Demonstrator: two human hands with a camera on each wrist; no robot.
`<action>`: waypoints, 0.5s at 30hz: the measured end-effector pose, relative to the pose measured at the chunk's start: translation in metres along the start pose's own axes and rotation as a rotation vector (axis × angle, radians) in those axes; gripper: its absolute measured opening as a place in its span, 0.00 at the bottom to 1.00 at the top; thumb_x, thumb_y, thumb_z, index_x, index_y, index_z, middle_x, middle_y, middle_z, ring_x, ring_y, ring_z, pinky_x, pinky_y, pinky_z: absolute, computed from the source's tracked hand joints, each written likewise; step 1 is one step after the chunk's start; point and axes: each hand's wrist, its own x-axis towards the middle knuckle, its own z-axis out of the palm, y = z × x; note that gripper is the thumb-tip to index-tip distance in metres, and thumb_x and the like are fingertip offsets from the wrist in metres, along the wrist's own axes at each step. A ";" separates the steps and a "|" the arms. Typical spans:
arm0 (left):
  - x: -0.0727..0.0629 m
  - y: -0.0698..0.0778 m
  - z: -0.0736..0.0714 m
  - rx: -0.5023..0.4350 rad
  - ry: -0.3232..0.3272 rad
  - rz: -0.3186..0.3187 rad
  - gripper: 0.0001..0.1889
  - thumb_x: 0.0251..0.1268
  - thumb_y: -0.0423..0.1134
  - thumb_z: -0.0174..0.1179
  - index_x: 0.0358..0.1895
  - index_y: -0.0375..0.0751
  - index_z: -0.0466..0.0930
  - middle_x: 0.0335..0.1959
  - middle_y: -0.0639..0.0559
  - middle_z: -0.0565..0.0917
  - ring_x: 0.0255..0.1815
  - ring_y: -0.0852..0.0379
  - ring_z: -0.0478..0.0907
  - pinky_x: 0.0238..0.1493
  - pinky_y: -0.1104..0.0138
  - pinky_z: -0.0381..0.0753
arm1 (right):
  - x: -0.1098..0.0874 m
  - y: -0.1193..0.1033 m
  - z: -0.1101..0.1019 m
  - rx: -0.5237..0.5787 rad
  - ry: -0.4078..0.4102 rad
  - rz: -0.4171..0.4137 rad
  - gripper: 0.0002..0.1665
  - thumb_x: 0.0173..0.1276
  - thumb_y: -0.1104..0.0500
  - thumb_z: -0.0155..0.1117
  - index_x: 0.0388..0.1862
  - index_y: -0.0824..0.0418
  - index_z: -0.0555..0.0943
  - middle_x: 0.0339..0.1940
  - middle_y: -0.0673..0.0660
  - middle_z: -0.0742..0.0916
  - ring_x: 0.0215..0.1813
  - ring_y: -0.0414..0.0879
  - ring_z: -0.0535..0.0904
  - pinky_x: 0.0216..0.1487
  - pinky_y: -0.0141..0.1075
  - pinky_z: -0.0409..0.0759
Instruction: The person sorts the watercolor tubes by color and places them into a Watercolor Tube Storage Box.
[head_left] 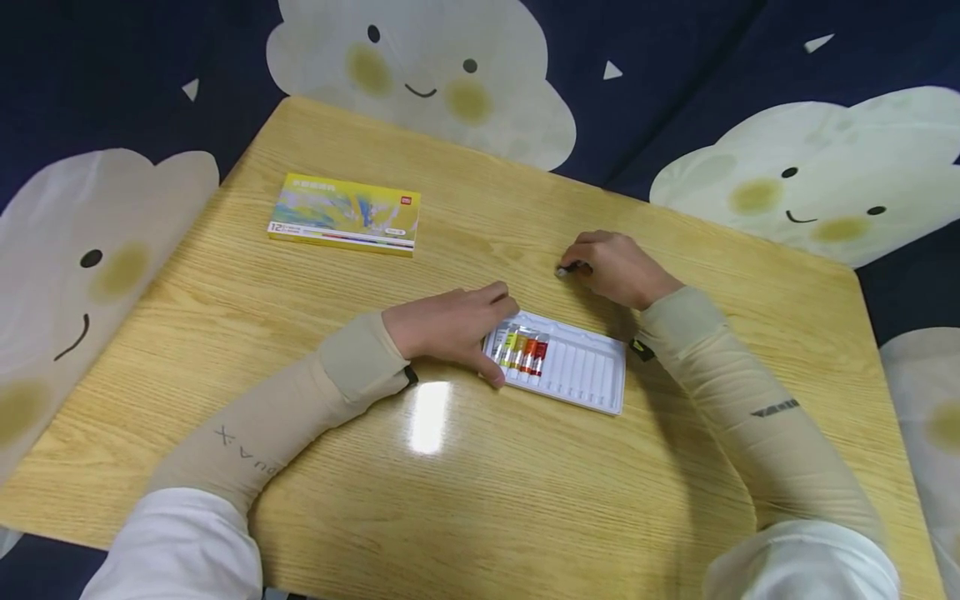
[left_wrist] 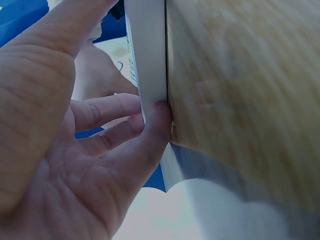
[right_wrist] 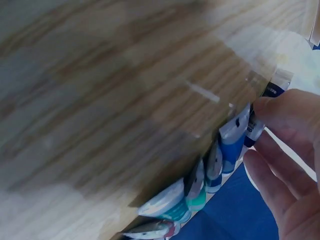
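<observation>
My left hand (head_left: 457, 323) grips the left end of a white plastic paint tray (head_left: 585, 367), thumb at its near edge and fingers at its far edge. In the left wrist view, fingers (left_wrist: 155, 122) press against the tray's pale side. Several paint tubes (head_left: 528, 354), from whitish through yellow and orange to red, lie side by side in the tray's left slots; the right slots are bare. Beyond the tray, my right hand (head_left: 618, 271) pinches a dark-labelled paint tube (right_wrist: 274, 90) between thumb and fingers, low over the table.
A row of more tubes, among them a blue tube (right_wrist: 232, 150) and a teal tube (right_wrist: 172, 207), lies beside the right hand, hidden under it in the head view. A yellow paint box (head_left: 345, 215) lies at the back left of the wooden table (head_left: 480, 500). Cloud-patterned cloth surrounds the table.
</observation>
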 end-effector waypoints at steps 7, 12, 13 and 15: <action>0.000 0.000 0.001 0.001 0.001 0.005 0.48 0.50 0.68 0.74 0.69 0.40 0.69 0.56 0.49 0.72 0.46 0.55 0.76 0.56 0.59 0.81 | 0.003 -0.002 0.002 0.007 0.028 -0.047 0.15 0.65 0.74 0.68 0.48 0.64 0.89 0.46 0.61 0.89 0.48 0.53 0.87 0.52 0.48 0.86; 0.000 0.000 0.001 -0.001 -0.004 0.004 0.48 0.52 0.68 0.73 0.70 0.40 0.69 0.57 0.49 0.71 0.46 0.55 0.76 0.57 0.59 0.81 | 0.003 -0.004 -0.002 0.016 0.077 -0.072 0.13 0.65 0.72 0.69 0.48 0.65 0.88 0.45 0.62 0.89 0.45 0.53 0.87 0.49 0.47 0.86; 0.000 0.000 0.001 -0.001 -0.005 0.004 0.49 0.52 0.68 0.73 0.70 0.40 0.69 0.57 0.49 0.71 0.46 0.54 0.76 0.57 0.59 0.81 | 0.003 -0.005 -0.003 0.021 0.087 -0.071 0.13 0.64 0.72 0.70 0.48 0.65 0.88 0.45 0.62 0.89 0.45 0.53 0.87 0.49 0.48 0.86; -0.001 0.000 0.001 -0.001 -0.006 0.004 0.49 0.52 0.68 0.73 0.70 0.40 0.68 0.57 0.49 0.72 0.46 0.54 0.76 0.57 0.58 0.81 | 0.003 -0.007 -0.006 0.034 0.103 -0.065 0.14 0.64 0.71 0.70 0.49 0.65 0.88 0.45 0.62 0.90 0.46 0.53 0.87 0.49 0.48 0.86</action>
